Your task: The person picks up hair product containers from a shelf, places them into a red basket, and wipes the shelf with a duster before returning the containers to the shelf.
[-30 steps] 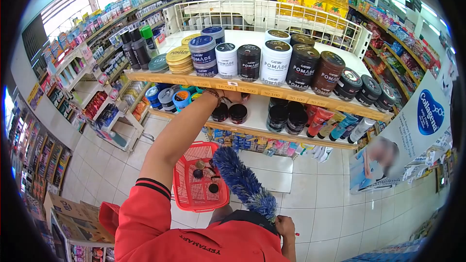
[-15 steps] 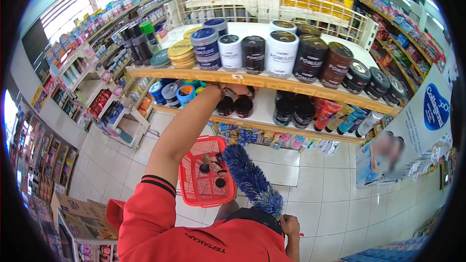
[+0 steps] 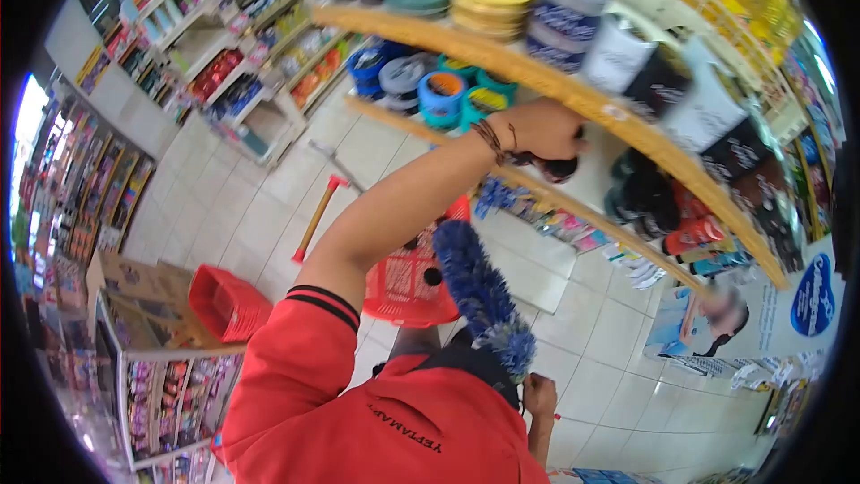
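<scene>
My left hand reaches under the upper shelf board into the lower shelf, its fingers curled. What they hold, if anything, is hidden. Just below the hand shows a dark jar. Blue and teal tubs stand left of my wrist. Down by my side, my right hand is closed at the lower end of a blue fluffy duster, which points up in front of my body. A red basket sits on the floor below my left arm, with dark round items in it.
Yellow tins and pomade jars line the upper shelf. Dark jars and coloured tubes occupy the lower shelf's right. Stacked red baskets rest beside a cardboard box at left. A wooden-handled tool is near the floor basket.
The view has tilted and come closer to the shelf's left part. My left hand has shifted right, over the dark jars. The right hand remains by the duster's lower end.
</scene>
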Motion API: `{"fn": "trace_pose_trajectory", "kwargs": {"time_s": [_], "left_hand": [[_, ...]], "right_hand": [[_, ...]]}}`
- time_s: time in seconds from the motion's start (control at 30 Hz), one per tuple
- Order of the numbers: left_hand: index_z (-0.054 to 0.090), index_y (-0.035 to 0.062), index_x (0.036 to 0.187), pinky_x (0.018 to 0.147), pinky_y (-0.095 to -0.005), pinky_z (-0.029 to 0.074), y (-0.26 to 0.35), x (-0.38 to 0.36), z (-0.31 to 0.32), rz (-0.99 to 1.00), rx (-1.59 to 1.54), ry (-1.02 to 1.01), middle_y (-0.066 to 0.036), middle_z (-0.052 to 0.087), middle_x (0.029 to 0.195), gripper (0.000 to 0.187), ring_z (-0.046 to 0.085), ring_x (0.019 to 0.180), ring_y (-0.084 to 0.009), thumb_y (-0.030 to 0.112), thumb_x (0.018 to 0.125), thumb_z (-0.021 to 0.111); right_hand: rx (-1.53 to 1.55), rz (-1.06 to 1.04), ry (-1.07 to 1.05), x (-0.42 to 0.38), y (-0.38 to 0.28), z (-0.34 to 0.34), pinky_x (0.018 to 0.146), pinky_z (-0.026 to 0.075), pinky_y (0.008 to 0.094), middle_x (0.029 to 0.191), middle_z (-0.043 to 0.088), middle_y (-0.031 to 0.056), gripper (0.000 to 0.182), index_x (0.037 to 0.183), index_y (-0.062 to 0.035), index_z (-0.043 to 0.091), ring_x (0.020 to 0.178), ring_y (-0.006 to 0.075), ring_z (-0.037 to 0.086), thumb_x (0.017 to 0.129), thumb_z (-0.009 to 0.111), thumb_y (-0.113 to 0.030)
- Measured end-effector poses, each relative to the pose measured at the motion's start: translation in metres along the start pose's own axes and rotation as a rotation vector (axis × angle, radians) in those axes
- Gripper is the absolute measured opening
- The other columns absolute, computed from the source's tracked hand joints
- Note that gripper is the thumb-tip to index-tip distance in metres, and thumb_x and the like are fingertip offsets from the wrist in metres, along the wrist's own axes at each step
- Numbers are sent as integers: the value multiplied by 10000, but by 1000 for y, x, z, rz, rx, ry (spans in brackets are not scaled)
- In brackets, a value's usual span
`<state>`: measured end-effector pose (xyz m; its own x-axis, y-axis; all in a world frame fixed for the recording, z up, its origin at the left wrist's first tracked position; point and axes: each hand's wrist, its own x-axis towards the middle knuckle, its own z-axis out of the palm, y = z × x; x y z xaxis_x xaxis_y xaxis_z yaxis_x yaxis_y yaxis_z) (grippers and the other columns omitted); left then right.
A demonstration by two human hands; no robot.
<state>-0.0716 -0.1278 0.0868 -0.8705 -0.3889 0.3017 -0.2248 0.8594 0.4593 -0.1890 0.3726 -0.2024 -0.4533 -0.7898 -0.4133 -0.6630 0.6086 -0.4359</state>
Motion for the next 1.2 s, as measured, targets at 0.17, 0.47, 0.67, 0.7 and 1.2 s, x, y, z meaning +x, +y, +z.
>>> {"fn": "trace_pose_trajectory", "kwargs": {"time_s": [0.17, 0.47, 0.67, 0.7, 1.2], "left_hand": [[704, -29, 1178, 880, -389, 570, 20, -142, -9, 297, -455, 327, -170, 737, 1055, 367, 723, 1048, -324, 64, 836, 802], [712, -70, 1144, 885, -429, 587, -151, -386, 262, -1293, -548, 183, -265, 749, 1080, 506, 750, 1047, -326, 325, 842, 804], [608, -39, 1298, 950, -538, 545, -135, -356, 389, -1609, -445, -41, -303, 610, 1335, 607, 623, 1250, -419, 344, 846, 741], [566, -21, 1356, 980, -565, 520, -133, -345, 395, -1717, -270, 94, -298, 537, 1433, 649, 564, 1314, -444, 335, 838, 727], [533, -22, 1349, 1063, -569, 434, -217, -334, 336, -1409, 134, 347, -239, 530, 1360, 710, 490, 1329, -410, 289, 751, 758]], "right_hand": [[-3, 55, -31, 1, -39, -8, 690, 500, 525, 790, 663, 283, 402, 817, 24, 681, 817, 502, 664, 948, 644, -354], [109, -36, 106, 18, -77, 16, 546, 330, 457, 609, 452, 246, 380, 754, 65, 559, 569, 323, 319, 990, 611, -228], [71, 20, 143, 25, -109, 4, 537, 330, 452, 606, 457, 248, 356, 749, 72, 556, 552, 321, 331, 974, 615, -197], [29, 27, 158, 23, -116, 2, 537, 332, 450, 606, 462, 247, 344, 747, 71, 556, 550, 326, 336, 969, 612, -185], [-17, 169, 252, -43, -108, 28, 526, 334, 499, 590, 483, 247, 355, 700, 41, 539, 515, 416, 415, 933, 623, -214]]}}
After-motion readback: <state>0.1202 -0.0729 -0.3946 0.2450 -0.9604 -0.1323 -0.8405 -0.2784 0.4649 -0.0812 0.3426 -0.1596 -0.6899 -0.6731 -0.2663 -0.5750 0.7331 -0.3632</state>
